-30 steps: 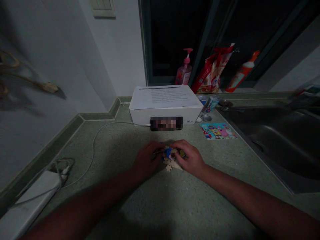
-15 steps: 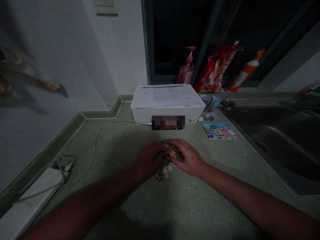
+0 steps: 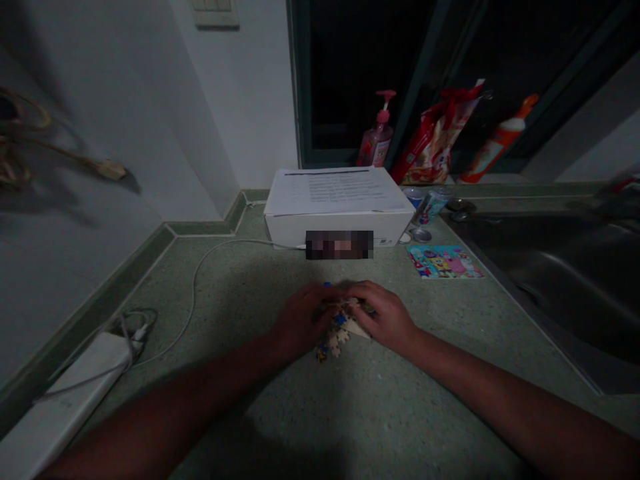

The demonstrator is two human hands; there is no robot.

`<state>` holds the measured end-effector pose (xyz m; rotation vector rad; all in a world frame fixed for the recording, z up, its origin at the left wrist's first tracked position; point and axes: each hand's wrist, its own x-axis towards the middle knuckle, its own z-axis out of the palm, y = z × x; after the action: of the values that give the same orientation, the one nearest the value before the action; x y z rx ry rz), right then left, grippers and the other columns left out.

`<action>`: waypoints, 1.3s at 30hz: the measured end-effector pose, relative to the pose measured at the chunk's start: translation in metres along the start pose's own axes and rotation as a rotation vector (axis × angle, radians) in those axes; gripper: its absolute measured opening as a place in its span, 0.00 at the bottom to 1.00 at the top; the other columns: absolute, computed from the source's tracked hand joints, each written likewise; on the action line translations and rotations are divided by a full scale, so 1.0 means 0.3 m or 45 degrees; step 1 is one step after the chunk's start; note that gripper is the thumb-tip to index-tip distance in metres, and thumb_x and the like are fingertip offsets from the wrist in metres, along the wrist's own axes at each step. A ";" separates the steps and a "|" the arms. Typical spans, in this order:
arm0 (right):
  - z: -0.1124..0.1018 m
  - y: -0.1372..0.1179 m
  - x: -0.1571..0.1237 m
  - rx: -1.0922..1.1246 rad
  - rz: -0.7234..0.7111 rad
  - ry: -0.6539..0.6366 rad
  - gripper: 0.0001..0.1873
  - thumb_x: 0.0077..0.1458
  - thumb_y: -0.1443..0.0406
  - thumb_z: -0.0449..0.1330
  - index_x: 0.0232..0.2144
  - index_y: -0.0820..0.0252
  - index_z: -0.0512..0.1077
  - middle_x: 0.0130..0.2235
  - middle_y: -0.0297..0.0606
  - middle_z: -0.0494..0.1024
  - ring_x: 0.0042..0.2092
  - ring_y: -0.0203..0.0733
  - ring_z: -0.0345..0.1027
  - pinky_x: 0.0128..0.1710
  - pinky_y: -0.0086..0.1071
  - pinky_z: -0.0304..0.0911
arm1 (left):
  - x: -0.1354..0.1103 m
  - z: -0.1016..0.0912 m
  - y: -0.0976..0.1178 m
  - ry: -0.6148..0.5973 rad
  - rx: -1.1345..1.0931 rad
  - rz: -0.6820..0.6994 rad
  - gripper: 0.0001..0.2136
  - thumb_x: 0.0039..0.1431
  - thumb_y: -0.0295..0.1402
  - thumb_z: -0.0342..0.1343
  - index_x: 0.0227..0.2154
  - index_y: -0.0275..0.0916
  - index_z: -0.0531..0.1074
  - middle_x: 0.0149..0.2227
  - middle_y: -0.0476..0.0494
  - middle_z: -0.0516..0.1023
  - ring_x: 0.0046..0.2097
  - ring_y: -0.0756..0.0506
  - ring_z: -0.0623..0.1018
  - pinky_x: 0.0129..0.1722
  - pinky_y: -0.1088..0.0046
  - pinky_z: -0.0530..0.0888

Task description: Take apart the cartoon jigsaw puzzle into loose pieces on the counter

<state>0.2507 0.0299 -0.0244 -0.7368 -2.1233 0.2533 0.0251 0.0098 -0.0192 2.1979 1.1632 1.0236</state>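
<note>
A small heap of jigsaw puzzle pieces [image 3: 336, 331] lies on the green speckled counter [image 3: 320, 400], partly covered by both hands. My left hand [image 3: 300, 319] curls over the left side of the heap, fingers closed on pieces. My right hand [image 3: 385, 315] curls over the right side, its fingertips meeting the left hand's over the pieces. A few pieces stick out below the hands. A colourful cartoon puzzle picture card [image 3: 444, 261] lies flat to the right, beyond the hands.
A white box [image 3: 340, 207] with a printed sheet on top stands behind the hands, a dark phone against its front. A steel sink [image 3: 565, 280] is at right. A cable [image 3: 193, 293] and a power strip [image 3: 65, 400] lie at left. Bottles, a can and a red bag line the window sill.
Both hands have stayed over the heap, shuffling the pieces; a few pieces have slid out toward me below the hands. The view has shifted slightly.
</note>
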 end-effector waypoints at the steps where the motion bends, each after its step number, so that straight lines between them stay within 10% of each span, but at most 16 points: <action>1: -0.001 -0.001 0.000 0.009 -0.002 0.011 0.10 0.68 0.69 0.57 0.49 0.57 0.75 0.44 0.42 0.84 0.44 0.45 0.80 0.42 0.39 0.76 | 0.000 -0.001 0.001 -0.001 -0.002 -0.029 0.09 0.71 0.32 0.56 0.50 0.43 0.77 0.45 0.46 0.84 0.47 0.44 0.82 0.50 0.63 0.80; 10: -0.013 -0.012 0.016 -0.010 0.099 -0.059 0.12 0.71 0.66 0.55 0.53 0.57 0.74 0.49 0.45 0.84 0.51 0.47 0.79 0.51 0.43 0.76 | 0.008 -0.011 0.014 0.064 -0.048 -0.092 0.09 0.69 0.31 0.53 0.44 0.43 0.78 0.42 0.47 0.83 0.44 0.45 0.82 0.48 0.66 0.79; 20: -0.055 -0.040 -0.022 -0.209 0.210 -0.471 0.39 0.59 0.55 0.70 0.67 0.60 0.65 0.66 0.55 0.72 0.66 0.62 0.66 0.65 0.59 0.65 | 0.002 -0.015 -0.005 0.031 0.055 -0.098 0.12 0.68 0.32 0.54 0.52 0.42 0.74 0.49 0.42 0.81 0.51 0.41 0.80 0.54 0.58 0.78; 39: -0.026 -0.006 -0.011 -0.040 0.063 -0.152 0.12 0.71 0.70 0.55 0.51 0.56 0.75 0.47 0.43 0.82 0.48 0.44 0.78 0.47 0.39 0.77 | 0.010 0.007 0.001 -0.268 0.341 0.017 0.16 0.66 0.32 0.62 0.56 0.42 0.73 0.52 0.41 0.81 0.54 0.38 0.78 0.58 0.53 0.74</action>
<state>0.2574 0.0258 -0.0209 -0.8116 -2.2277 0.2975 0.0279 0.0121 -0.0193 2.4517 1.2481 0.6511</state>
